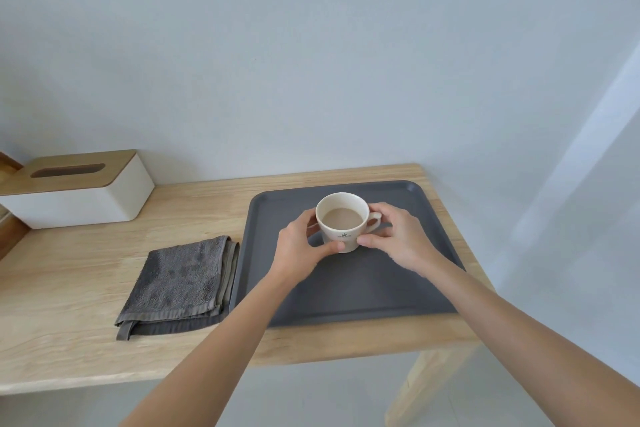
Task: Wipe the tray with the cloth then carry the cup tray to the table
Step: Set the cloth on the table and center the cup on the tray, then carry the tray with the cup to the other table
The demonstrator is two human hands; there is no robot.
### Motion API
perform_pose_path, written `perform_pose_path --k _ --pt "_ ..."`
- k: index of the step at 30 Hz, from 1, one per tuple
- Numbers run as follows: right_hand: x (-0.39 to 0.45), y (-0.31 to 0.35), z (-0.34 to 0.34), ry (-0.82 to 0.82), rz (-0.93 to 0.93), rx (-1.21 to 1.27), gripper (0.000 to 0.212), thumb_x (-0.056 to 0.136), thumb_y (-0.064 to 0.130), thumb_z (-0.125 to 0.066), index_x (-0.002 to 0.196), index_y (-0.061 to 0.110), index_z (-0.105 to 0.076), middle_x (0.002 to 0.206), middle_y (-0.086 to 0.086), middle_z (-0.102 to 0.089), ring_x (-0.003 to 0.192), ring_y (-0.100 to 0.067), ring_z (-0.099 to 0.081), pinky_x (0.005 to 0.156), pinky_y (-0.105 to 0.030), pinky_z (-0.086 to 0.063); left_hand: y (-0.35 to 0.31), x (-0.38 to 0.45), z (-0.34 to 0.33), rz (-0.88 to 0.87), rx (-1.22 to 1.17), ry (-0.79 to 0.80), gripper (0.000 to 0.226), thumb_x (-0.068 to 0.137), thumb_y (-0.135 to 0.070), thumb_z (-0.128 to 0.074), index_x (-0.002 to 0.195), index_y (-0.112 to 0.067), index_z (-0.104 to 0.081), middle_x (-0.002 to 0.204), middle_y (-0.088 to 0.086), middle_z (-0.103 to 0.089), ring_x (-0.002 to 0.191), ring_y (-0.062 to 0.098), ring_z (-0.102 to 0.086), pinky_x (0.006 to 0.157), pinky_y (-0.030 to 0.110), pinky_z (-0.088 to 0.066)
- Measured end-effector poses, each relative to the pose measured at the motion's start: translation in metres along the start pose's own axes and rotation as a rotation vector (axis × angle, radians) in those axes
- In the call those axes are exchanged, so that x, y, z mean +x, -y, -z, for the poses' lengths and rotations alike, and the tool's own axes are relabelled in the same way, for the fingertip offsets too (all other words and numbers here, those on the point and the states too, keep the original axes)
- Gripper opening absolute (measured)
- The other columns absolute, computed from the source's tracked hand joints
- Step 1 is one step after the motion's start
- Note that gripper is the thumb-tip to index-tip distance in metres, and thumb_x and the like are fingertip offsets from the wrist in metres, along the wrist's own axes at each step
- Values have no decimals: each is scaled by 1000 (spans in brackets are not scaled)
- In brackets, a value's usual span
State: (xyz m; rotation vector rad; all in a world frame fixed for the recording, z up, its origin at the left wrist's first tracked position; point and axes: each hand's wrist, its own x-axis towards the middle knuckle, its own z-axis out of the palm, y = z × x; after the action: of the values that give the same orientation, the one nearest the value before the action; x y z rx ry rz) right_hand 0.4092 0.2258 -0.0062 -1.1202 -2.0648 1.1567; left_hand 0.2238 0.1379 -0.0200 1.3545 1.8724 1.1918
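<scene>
A dark grey tray lies on the right part of a light wooden table. On its far half is a cream cup of milky brown drink, handle to the right. My left hand wraps the cup's left side and my right hand holds its right side by the handle. I cannot tell whether the cup's base touches the tray. A folded dark grey cloth lies flat on the table, touching the tray's left edge.
A white tissue box with a wooden lid stands at the back left of the table by the pale wall. The tray's right edge runs close to the table's right end, with floor beyond it.
</scene>
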Motion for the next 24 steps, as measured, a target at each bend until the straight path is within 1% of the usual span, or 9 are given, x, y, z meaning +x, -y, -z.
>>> perform_pose_path --k 2,4,6,8,10,12,16,19,24 --pt "-4 0 2 23 -11 -28 63 72 18 -81 127 29 -53 117 6 -65 93 -8 -69 94 -37 -54 1 -3 5 -4 52 70 84 64 -36 -86 137 -28 -46 135 -11 -57 129 7 -48 106 27 -40" --pt "-10 -6 7 -37 -3 -166 68 75 21 -78 135 27 -46 127 4 -56 110 -12 -58 100 -33 -46 7 -7 16 -5 177 83 92 69 -42 -81 146 -26 -34 148 -10 -43 139 9 -34 114 32 -32" --pt "-17 -18 18 -162 2 -368 62 81 25 -72 137 23 -45 135 -4 -49 125 -22 -45 104 -34 -37 18 -10 31 -18 351 -23 87 78 -47 -72 149 -19 -30 154 -2 -34 145 17 -25 117 38 -24" --pt "-25 -32 30 -238 -79 -543 56 86 31 -64 138 22 -44 140 -12 -42 131 -34 -35 106 -42 -34 32 -15 48 20 556 -120 79 85 -51 -61 149 -18 -29 156 11 -28 147 27 -18 117 47 -20" --pt "-32 -43 39 -223 -177 -639 53 90 35 -58 139 22 -41 139 -16 -38 127 -40 -35 102 -48 -37 44 -21 59 154 699 -132 74 89 -54 -50 150 -21 -25 157 17 -23 147 32 -14 116 53 -17" --pt "-37 -50 41 -191 -211 -669 51 92 36 -53 140 22 -40 133 -16 -41 120 -38 -41 96 -45 -42 50 -27 63 227 769 -122 69 91 -56 -44 149 -22 -27 155 16 -27 145 33 -17 113 53 -21" --pt "-41 -54 37 -225 -209 -636 50 95 38 -46 141 20 -38 118 -13 -44 107 -31 -51 80 -39 -49 52 -30 58 193 844 -183 60 92 -56 -42 143 -24 -41 146 8 -42 137 33 -26 106 51 -27" --pt "-40 -54 37 -241 -213 -701 52 97 41 -40 144 20 -34 112 -14 -49 95 -32 -56 73 -37 -49 54 -29 59 170 802 -207 59 90 -54 -49 140 -23 -46 138 7 -49 130 34 -33 103 51 -29" --pt "-38 -53 39 -179 -221 -873 52 100 42 -28 147 21 -28 110 -14 -51 87 -29 -58 66 -33 -43 58 -26 65 189 734 -185 65 87 -55 -55 142 -22 -44 129 10 -50 124 36 -37 103 50 -29"
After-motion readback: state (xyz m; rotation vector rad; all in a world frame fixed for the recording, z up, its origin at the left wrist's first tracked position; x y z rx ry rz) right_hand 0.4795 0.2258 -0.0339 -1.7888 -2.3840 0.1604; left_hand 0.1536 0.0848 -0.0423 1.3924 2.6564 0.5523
